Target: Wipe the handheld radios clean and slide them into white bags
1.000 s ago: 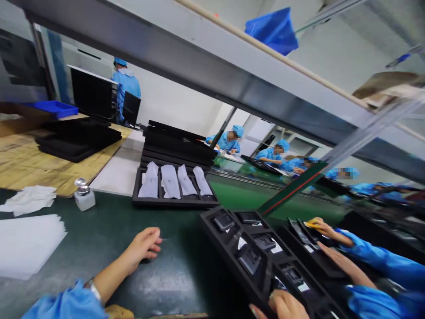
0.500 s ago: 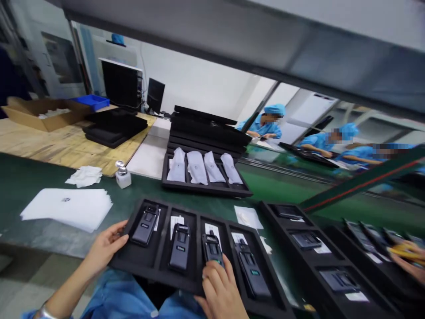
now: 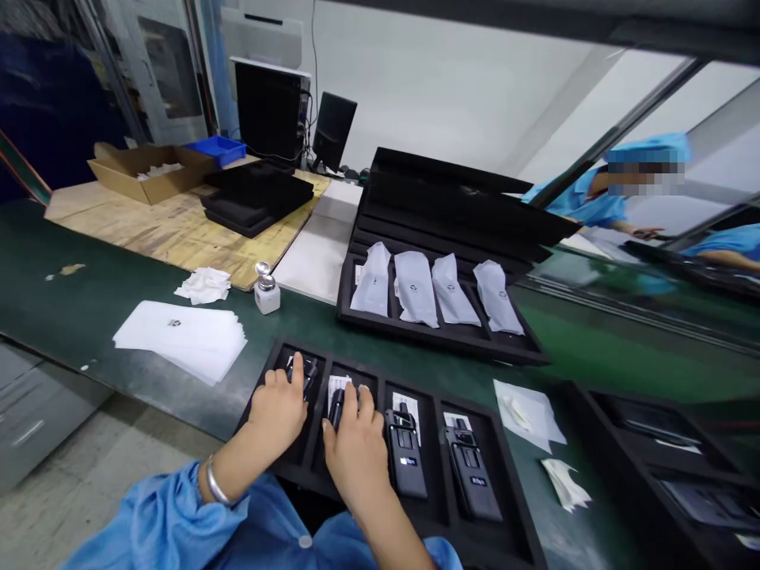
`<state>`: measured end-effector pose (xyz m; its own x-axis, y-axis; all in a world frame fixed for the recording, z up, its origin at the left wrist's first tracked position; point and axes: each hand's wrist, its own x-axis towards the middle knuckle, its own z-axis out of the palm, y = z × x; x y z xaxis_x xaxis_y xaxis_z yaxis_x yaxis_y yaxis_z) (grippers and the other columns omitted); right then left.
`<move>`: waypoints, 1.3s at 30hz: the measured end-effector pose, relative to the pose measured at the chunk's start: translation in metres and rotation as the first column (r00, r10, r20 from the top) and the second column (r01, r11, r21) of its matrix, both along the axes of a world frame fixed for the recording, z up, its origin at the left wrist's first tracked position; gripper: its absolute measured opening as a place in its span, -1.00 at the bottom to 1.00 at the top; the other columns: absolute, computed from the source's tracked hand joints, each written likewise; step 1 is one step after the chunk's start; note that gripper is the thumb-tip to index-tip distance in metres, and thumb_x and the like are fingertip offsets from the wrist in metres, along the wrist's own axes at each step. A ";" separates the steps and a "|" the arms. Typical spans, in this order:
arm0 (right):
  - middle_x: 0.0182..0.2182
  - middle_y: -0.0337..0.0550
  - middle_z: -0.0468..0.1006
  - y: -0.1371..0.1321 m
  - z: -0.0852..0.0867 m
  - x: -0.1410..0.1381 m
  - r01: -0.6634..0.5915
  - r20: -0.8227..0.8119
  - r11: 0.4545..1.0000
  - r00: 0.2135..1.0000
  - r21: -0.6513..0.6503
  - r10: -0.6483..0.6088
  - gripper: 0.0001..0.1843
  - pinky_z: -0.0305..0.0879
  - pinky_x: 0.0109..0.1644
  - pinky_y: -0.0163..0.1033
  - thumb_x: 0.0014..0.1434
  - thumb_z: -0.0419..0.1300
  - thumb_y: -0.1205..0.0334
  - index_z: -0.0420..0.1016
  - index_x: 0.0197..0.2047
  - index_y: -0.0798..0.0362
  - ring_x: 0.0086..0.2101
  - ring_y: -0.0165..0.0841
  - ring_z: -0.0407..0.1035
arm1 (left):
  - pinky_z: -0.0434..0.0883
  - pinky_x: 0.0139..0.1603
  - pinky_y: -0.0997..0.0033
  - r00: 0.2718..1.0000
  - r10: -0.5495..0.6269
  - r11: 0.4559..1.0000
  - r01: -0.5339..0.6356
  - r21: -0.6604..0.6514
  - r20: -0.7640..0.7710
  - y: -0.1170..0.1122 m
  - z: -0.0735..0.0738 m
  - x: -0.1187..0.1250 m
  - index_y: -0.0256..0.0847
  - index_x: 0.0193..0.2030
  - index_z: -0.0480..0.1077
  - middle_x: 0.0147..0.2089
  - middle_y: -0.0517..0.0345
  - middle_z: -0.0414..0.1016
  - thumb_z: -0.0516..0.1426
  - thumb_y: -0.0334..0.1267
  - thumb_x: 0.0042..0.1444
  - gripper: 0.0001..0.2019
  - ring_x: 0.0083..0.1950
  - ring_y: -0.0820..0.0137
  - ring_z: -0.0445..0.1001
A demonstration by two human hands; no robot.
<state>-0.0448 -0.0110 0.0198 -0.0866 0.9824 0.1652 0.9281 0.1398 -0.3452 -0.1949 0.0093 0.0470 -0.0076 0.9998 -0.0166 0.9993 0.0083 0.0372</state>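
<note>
A black foam tray [image 3: 439,522] in front of me has several compartments, each holding a dark handheld radio with a white slip. My left hand [image 3: 279,408] grips the leftmost radio [image 3: 309,378], its index finger stretched over the top; the hand hides most of that radio. Around the second radio [image 3: 336,407] my right hand [image 3: 356,443] is closed, thumb on one side and fingers on the other. The third radio [image 3: 407,459] and the rightmost radio [image 3: 475,479] lie face up, untouched, with small lit displays.
Behind stands another black tray [image 3: 442,336] with white-sleeved items. Flat white sleeves [image 3: 178,328], crumpled tissues [image 3: 205,285] and a pump bottle [image 3: 267,293] lie left. A further black tray [image 3: 629,475] sits right, beyond scraps [image 3: 564,483]. A co-worker [image 3: 617,190] is at the back right.
My left hand has gone from the tray's left edge onto the leftmost radio. My right hand has shifted left from the third radio to the second. The view has swung left.
</note>
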 end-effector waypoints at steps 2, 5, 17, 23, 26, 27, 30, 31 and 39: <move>0.23 0.31 0.18 0.011 -0.004 -0.018 0.034 0.078 0.998 0.997 -0.045 -0.030 -0.36 0.39 -0.14 0.18 0.14 0.10 0.23 0.19 0.28 0.19 -0.08 0.11 0.31 | 0.42 -0.23 0.23 1.000 -0.006 1.000 0.006 -0.019 -0.009 0.005 -0.001 0.000 -0.39 0.43 -0.02 -0.16 -0.19 0.41 0.15 -0.24 0.15 -0.25 -0.10 0.08 0.42; 0.22 0.35 0.15 0.012 -0.009 -0.018 0.036 0.068 0.999 0.997 -0.039 -0.033 -0.32 0.35 -0.08 0.19 0.10 0.08 0.29 0.15 0.30 0.27 -0.06 0.13 0.27 | 0.41 -0.18 0.24 0.997 0.005 1.000 -0.005 0.008 0.076 0.002 -0.004 -0.010 -0.38 0.42 -0.02 -0.11 -0.16 0.40 0.15 -0.19 0.14 -0.24 -0.07 0.09 0.43; 0.22 0.36 0.12 0.070 0.025 -0.004 0.069 -0.161 0.997 0.985 0.044 -0.061 -0.25 0.20 0.12 0.21 0.03 0.12 0.31 0.09 0.30 0.34 0.11 0.13 0.14 | 0.42 -0.24 0.24 0.997 0.051 0.992 -0.058 0.110 0.064 0.051 0.009 -0.003 -0.36 0.44 -0.10 -0.07 -0.15 0.37 0.06 -0.04 0.24 -0.26 -0.08 0.07 0.42; 0.09 0.16 0.33 0.019 0.009 0.078 0.210 -0.181 0.967 0.966 0.142 -0.183 -0.45 0.24 0.14 0.13 0.27 0.09 -0.01 0.23 0.22 0.11 0.09 -0.01 0.22 | 0.40 0.01 0.22 0.905 -0.363 0.897 0.275 0.347 0.221 0.017 -0.008 0.010 -0.27 0.36 0.09 0.02 -0.13 0.41 0.01 -0.15 0.31 -0.47 0.01 0.16 0.39; 0.04 0.14 0.37 -0.015 -0.006 0.105 0.221 -0.130 0.974 0.968 0.044 -0.214 -0.45 0.34 0.04 0.08 0.27 0.08 -0.05 0.23 0.21 0.10 0.00 -0.03 0.30 | 0.43 -0.01 0.27 0.774 -0.551 0.830 0.469 0.303 0.313 -0.007 -0.019 0.039 -0.26 0.30 0.19 -0.01 -0.08 0.44 0.01 -0.21 0.30 -0.55 -0.03 0.23 0.42; 0.05 0.14 0.36 -0.020 -0.011 0.107 0.202 -0.103 0.979 0.974 0.013 -0.200 -0.45 0.35 0.02 0.07 0.27 0.08 -0.03 0.22 0.23 0.10 -0.01 -0.02 0.30 | 0.44 -0.01 0.26 0.756 -0.577 0.815 0.510 0.276 0.309 -0.011 -0.023 0.050 -0.26 0.30 0.21 0.00 -0.08 0.44 0.01 -0.25 0.29 -0.55 -0.02 0.22 0.42; 0.13 0.14 0.31 -0.022 -0.020 0.101 0.201 -0.038 0.980 0.979 -0.012 -0.201 -0.46 0.37 -0.03 0.08 0.28 0.04 0.03 0.20 0.26 0.07 -0.02 0.01 0.30 | 0.43 0.03 0.18 0.785 -0.584 0.810 0.543 0.222 0.206 -0.014 -0.031 0.070 -0.16 0.29 0.25 0.09 -0.09 0.41 0.03 -0.40 0.22 -0.52 0.04 0.19 0.40; 0.14 0.14 0.30 -0.021 -0.021 0.099 0.206 -0.027 0.979 0.978 -0.006 -0.206 -0.46 0.37 -0.04 0.08 0.28 0.02 0.05 0.19 0.27 0.06 -0.02 0.02 0.30 | 0.43 0.04 0.14 0.808 -0.568 0.819 0.533 0.213 0.158 -0.013 -0.032 0.072 -0.11 0.28 0.28 0.14 -0.09 0.39 0.03 -0.44 0.20 -0.50 0.07 0.17 0.39; 0.10 0.12 0.32 -0.013 -0.028 0.111 0.160 0.007 0.987 0.987 0.015 -0.160 -0.28 0.38 -0.14 0.09 0.14 0.08 0.10 0.05 0.35 0.00 -0.09 0.06 0.31 | 0.39 0.06 0.04 0.886 -0.464 0.868 0.450 0.210 0.021 -0.008 -0.029 0.053 0.10 0.21 0.37 0.30 -0.02 0.30 0.08 -0.46 0.18 -0.50 0.17 0.09 0.35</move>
<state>0.0661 -0.0244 -0.0084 0.0700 0.9813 0.1795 0.9416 -0.0056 -0.3367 -0.1417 0.0010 0.0179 0.4446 0.8745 0.1941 0.8845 -0.4628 0.0590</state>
